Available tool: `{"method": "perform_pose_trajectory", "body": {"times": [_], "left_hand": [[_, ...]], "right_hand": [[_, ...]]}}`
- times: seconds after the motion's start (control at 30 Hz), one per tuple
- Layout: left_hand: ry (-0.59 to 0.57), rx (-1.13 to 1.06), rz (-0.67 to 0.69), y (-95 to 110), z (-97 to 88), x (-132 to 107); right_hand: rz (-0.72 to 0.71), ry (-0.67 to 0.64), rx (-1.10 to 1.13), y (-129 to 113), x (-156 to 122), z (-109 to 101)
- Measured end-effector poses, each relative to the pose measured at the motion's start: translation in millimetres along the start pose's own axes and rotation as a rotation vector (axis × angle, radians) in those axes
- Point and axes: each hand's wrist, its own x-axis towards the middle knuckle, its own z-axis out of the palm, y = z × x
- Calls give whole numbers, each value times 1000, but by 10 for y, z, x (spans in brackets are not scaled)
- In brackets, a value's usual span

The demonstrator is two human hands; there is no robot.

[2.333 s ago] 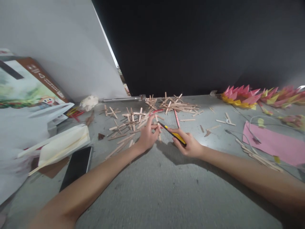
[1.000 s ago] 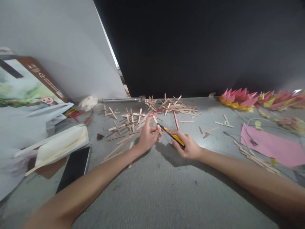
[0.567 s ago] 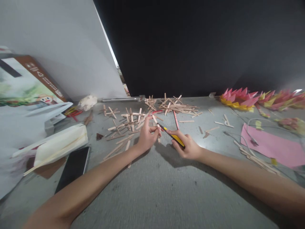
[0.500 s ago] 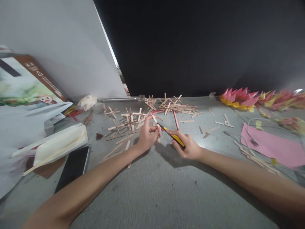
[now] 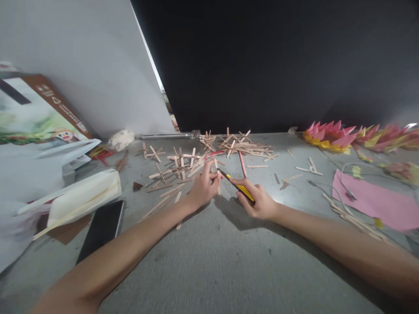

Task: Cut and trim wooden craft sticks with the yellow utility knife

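Observation:
A wooden craft stick (image 5: 215,164) stands up between the fingers of my left hand (image 5: 205,185), which is closed on it. My right hand (image 5: 257,200) is wrapped round the yellow and black handle of a utility knife (image 5: 244,190). The knife's tip end points up and left and meets the stick at my left fingertips; the exact contact is too small to make out. Just beyond my hands lie loose craft sticks (image 5: 257,148) and several crossed-stick pieces (image 5: 181,163). A red patterned pencil-like rod (image 5: 242,164) lies behind the knife.
At left are a phone (image 5: 101,229), an opened paper packet (image 5: 85,200), white plastic bags (image 5: 32,174) and a printed box (image 5: 39,109). At right lie pink paper (image 5: 376,200), a cable (image 5: 342,174), more sticks (image 5: 355,221) and pink-yellow folded-paper crowns (image 5: 330,136). A dark panel (image 5: 262,65) rises behind.
The craft stick in my left hand has turned more upright, and my left fingers have shifted slightly with it. My right hand keeps the utility knife in nearly the same place.

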Motion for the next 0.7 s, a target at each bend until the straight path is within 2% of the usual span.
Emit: {"method": "perform_pose_trajectory", "body": {"times": [0.1,0.2,0.33,0.57,0.7], "left_hand": [[-18,101,30,-79,-30,19],[-35,76,-26,-127,-24,58],[-6,41,-70,-92,-12,99],[31,41,-64,-63,-24,105],[-2,-61,-140,-113,-10,119]], "right_hand": [[44,-4,24,5,31,-7],[105,-7,43,12,72,-14],[162,-6,-1,9,111,-24],[159,-45,-24,20,120,-26],[168,-71,-8,56,108,-4]]}}
